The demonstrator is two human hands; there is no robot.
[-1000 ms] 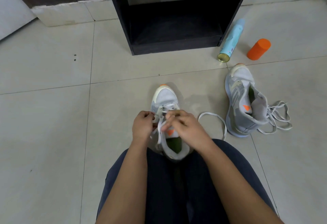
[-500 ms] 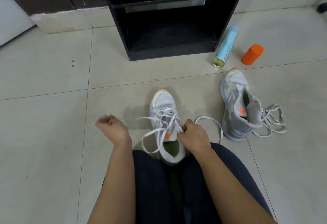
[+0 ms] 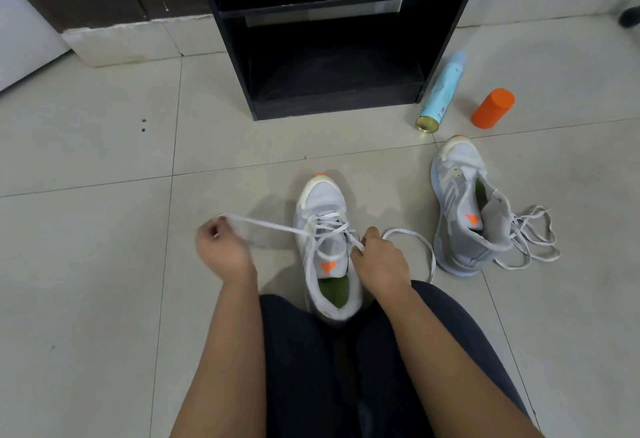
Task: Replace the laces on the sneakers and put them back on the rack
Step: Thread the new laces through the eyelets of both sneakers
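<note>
While left hand and right hand each pinch the lace, tension the near sneaker evenly.

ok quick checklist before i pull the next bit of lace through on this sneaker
1. Pull grip: left hand grips the lace, taut leftward: ok
2. Anchor: right hand pinches the lace beside the sneaker: ok
3. Stance: sneaker upright between the legs: ok
4. Top eyelets threaded: cannot tell
5. Other shoe: second sneaker has loose laces trailing on the floor: not ok
</note>
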